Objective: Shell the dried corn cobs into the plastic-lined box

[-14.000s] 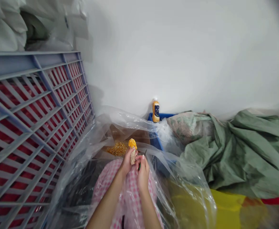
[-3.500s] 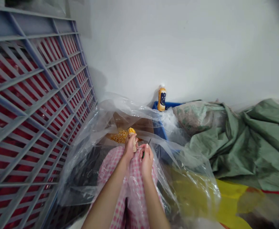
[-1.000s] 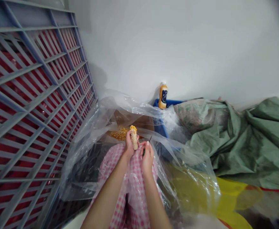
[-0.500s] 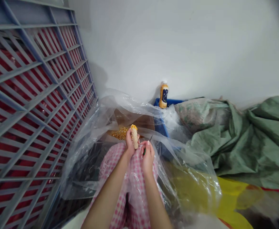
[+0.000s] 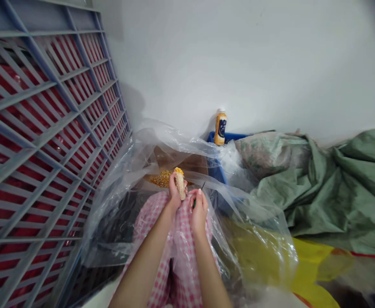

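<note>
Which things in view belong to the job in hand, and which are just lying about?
Apparently in use:
cob, in the left hand
tool, in the right hand
kernels
box
plastic sheet

Apparently lying about:
crate
bottle
blue bin
green tarp

Left forearm (image 5: 147, 254): bare, it slants far and to the right.
Right forearm (image 5: 209, 267): bare, it slants far and to the left.
Left hand (image 5: 173, 194): curled in a grip, slightly farther.
Right hand (image 5: 199, 210): bent in a grip, just beside.
</note>
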{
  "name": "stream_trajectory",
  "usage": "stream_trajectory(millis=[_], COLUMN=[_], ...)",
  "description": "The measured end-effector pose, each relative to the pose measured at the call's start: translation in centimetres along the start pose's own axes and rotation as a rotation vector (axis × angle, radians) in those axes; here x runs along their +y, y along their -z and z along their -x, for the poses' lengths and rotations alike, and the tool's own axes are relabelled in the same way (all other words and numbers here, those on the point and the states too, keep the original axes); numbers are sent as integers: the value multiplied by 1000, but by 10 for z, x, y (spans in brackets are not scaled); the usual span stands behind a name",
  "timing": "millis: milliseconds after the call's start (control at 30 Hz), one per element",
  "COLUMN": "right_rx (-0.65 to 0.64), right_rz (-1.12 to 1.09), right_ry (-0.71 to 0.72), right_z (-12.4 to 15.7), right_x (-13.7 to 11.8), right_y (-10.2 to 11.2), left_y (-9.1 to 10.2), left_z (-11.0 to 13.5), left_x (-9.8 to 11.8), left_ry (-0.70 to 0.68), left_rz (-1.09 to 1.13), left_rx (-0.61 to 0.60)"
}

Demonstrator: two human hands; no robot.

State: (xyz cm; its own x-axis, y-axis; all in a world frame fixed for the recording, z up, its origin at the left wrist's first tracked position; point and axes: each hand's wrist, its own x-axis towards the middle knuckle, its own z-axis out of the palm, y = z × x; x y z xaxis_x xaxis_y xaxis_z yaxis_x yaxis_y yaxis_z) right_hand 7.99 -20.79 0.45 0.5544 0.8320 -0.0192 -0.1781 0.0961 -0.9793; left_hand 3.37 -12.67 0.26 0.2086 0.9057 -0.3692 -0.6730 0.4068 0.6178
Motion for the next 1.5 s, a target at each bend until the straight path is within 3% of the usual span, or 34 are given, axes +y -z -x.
stream_trajectory(millis=[900, 1500], right_rx=[0, 7], right_rz=[2, -20], right_ry=[-1, -13], right_z=[1, 0], right_x=[-3, -2], right_y=[-1, -1], left_y=[1, -1], left_z=[-1, 0], left_x=[-2, 0], left_ry=[18, 12], left_rz=[61, 50], left_rx=[75, 5])
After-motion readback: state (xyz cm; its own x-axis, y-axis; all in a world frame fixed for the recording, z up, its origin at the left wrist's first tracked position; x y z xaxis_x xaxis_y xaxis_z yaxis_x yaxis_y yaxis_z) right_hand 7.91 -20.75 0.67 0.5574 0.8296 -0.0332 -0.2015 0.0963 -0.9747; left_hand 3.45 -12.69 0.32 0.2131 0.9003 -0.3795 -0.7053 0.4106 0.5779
